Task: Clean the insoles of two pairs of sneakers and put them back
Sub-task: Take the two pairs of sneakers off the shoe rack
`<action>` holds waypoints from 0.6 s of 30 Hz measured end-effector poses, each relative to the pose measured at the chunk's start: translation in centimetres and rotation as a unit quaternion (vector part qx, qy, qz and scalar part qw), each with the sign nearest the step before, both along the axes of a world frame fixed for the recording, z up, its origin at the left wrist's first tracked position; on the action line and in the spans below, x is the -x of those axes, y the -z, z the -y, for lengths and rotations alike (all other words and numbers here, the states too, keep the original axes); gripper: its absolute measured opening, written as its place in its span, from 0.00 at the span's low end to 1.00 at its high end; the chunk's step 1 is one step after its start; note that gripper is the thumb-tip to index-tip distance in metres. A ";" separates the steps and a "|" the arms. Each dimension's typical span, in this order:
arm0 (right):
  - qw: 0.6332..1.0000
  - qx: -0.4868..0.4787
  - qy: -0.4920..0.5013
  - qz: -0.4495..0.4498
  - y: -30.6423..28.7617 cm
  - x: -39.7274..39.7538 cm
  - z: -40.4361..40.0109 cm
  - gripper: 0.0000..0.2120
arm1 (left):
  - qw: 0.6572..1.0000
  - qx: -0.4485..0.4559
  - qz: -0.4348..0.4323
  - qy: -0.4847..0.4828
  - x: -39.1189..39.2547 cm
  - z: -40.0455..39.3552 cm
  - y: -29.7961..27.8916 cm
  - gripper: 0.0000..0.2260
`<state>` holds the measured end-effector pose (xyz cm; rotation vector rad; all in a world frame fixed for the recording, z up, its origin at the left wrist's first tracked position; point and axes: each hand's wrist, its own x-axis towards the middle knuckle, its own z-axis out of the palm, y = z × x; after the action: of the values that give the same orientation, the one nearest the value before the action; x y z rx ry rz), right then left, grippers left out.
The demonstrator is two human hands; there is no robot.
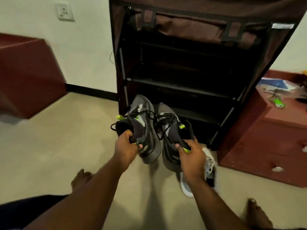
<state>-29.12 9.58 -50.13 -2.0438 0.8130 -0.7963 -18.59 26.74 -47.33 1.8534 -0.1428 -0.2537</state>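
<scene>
Two grey sneakers [153, 130] held by heels (one per hand), toes toward rack [182, 67]

Two grey-and-black sneakers [147, 130] with neon-green tabs and black laces, a white and pale-grey sneaker [210, 166] beside them, a dark-brown fabric shoe rack [191, 30] with black shelves, a beige floor [66, 146], cream walls, maroon furniture [265, 138]

The beige floor [66, 146] carries a brown shoe rack [199, 63] at 12 o'clock. 1 white sneaker [209, 170] lies on it at 4 o'clock, beside a maroon cabinet [265, 146].
</scene>
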 end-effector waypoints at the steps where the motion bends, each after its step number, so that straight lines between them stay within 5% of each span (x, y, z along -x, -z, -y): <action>1: 1.000 -0.024 0.001 0.004 1.0 0.4 -1.3 0.10 | 0.999 -0.041 0.019 0.002 0.6 -1.0 0.6 0.12; 11: 0.991 -0.105 0.027 -0.079 11.0 0.2 -7.5 0.14 | 0.959 -0.282 -0.012 0.008 1.4 -5.6 9.9 0.11; 18: 0.966 -0.144 -0.127 -0.172 18.3 -2.0 -7.2 0.08 | 0.924 -0.366 -0.059 0.097 -1.0 -0.6 16.9 0.08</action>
<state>-27.14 16.80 -68.41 -1.9926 0.7799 -0.1674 -17.55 27.32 -64.18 2.5622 -0.1610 -0.6192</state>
